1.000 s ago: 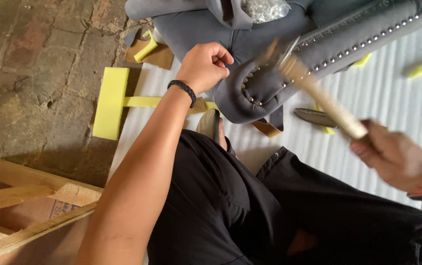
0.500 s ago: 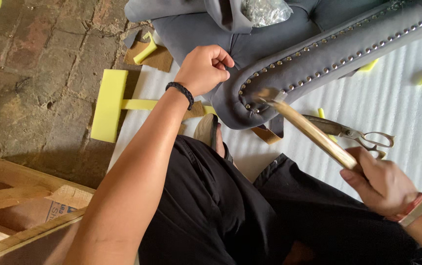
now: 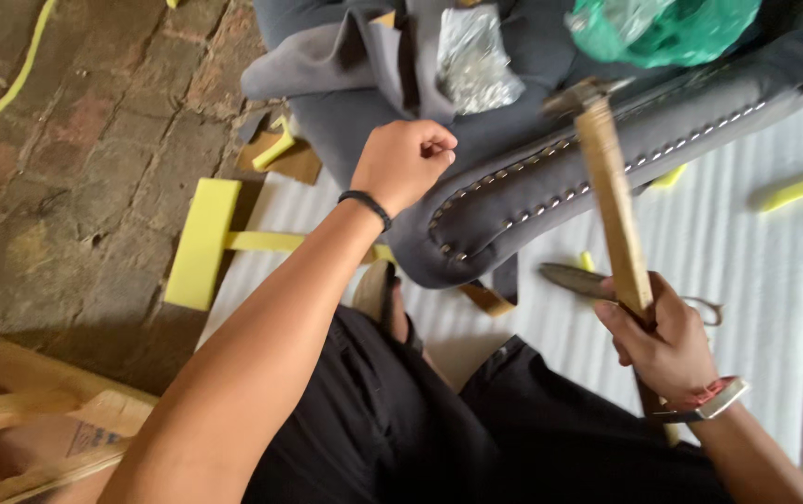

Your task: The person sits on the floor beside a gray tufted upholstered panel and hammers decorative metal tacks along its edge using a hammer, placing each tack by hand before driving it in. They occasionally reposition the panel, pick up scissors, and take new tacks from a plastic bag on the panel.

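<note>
My right hand (image 3: 664, 347) grips the wooden handle of a hammer (image 3: 608, 196), raised upright with its metal head above a grey upholstered piece (image 3: 551, 201) trimmed with a row of metal studs. My left hand (image 3: 403, 165) is closed in a fist and rests on the grey fabric near the rounded end of that piece; a black band circles its wrist. Whether the fist pinches a nail I cannot tell. Scissors (image 3: 577, 278) lie on the white foam sheet (image 3: 728, 271) beside my right hand.
Yellow foam offcuts (image 3: 202, 243) lie at the left on the brick floor (image 3: 75, 140). A silvery packet (image 3: 472, 62) and a green plastic bag (image 3: 667, 28) sit on the grey fabric. Wooden frame parts (image 3: 19, 429) stand at the lower left. My black-trousered legs fill the bottom.
The hammer has swung up from low over the studded edge to an upright, raised position. My right hand moved up and inward. The left fist stayed on the fabric.
</note>
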Demonstrator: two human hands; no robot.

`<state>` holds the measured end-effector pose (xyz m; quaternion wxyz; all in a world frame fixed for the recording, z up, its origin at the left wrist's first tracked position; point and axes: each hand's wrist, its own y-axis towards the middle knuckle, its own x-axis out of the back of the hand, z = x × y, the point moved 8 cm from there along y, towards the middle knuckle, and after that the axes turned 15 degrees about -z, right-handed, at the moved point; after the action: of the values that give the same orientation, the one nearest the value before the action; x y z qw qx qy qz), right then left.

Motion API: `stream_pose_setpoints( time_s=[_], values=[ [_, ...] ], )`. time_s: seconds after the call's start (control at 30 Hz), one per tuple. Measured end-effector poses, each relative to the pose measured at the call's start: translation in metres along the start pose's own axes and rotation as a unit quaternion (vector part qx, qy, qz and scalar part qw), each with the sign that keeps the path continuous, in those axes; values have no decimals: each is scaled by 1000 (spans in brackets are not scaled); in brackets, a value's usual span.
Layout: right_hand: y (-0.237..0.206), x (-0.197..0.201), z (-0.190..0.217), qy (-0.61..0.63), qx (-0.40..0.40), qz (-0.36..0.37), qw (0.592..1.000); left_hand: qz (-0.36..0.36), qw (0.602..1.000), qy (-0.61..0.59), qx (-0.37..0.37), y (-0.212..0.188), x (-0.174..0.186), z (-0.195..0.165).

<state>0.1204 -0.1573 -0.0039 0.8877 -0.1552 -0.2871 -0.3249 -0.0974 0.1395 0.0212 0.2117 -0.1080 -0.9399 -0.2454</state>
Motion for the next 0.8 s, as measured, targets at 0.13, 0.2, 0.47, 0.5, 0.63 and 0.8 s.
stream_pose_setpoints(
  time_s=[0.13,0.2,0.47,0.5,0.63,0.8],
  values=[
    [20,16,-13,102,-69,-39,992,-25,994,26,-101,34,-49,-21],
    [26,27,-23,116,-98,-55,987,-5,992,36,-117,49,-85,-27],
    [47,46,-41,181,-133,-46,973,-2,970,147,-194,105,-194,-46],
    [50,47,-42,176,-128,-43,975,-18,964,182,-195,115,-194,-42],
    [56,49,-46,123,-121,-34,984,62,914,344,-205,149,-186,-10],
    [54,45,-41,138,-113,-18,984,137,920,359,-73,155,-175,21]
  ],
)
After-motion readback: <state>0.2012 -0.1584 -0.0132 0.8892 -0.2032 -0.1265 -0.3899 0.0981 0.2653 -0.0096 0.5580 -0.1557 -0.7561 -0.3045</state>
